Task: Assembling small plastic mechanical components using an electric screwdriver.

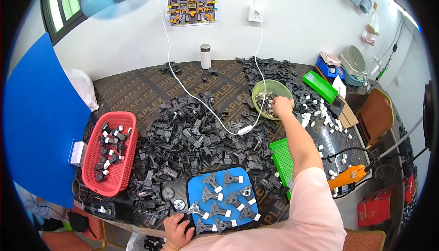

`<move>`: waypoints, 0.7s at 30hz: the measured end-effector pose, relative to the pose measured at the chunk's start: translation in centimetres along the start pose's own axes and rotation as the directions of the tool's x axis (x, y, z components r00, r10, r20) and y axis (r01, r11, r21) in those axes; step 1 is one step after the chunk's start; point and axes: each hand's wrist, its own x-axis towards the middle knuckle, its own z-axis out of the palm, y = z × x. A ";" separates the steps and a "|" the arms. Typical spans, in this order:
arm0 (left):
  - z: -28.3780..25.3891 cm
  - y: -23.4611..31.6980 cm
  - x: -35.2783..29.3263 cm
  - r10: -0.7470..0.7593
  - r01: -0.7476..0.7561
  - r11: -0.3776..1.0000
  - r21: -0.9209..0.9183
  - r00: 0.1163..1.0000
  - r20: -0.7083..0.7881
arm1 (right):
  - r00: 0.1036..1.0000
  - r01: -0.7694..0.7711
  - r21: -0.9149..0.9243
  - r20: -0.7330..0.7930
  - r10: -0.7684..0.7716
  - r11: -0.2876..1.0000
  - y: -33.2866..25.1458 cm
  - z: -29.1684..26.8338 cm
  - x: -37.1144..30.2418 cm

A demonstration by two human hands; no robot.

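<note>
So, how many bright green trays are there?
2. One green tray lies at back right; the other green tray is nearer, partly behind the right forearm. More could be hidden.

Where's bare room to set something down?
Bare patches: the dark back-left tabletop between the red perforated plastic basket and white wall, and a patch between the white cylindrical flask and pale-green round bowl. Crowded: the middle, under heaped black plastic parts.
</note>
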 end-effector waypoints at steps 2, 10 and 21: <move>0.0 0.1 0.2 0.008 -0.008 1.000 -0.004 1.000 -0.005 | 0.997 -0.028 0.189 -0.062 0.041 0.982 -0.3 -2.0 -1.0; -0.6 0.3 0.7 -0.092 0.078 0.981 -0.175 0.993 -0.074 | 0.974 0.076 0.818 0.060 -0.217 0.570 -6.8 -11.9 -14.1; 1.3 6.0 7.9 -0.127 0.537 -0.668 -0.515 0.600 0.790 | 0.714 0.295 0.929 -0.059 -0.698 0.222 -14.9 -13.5 -34.8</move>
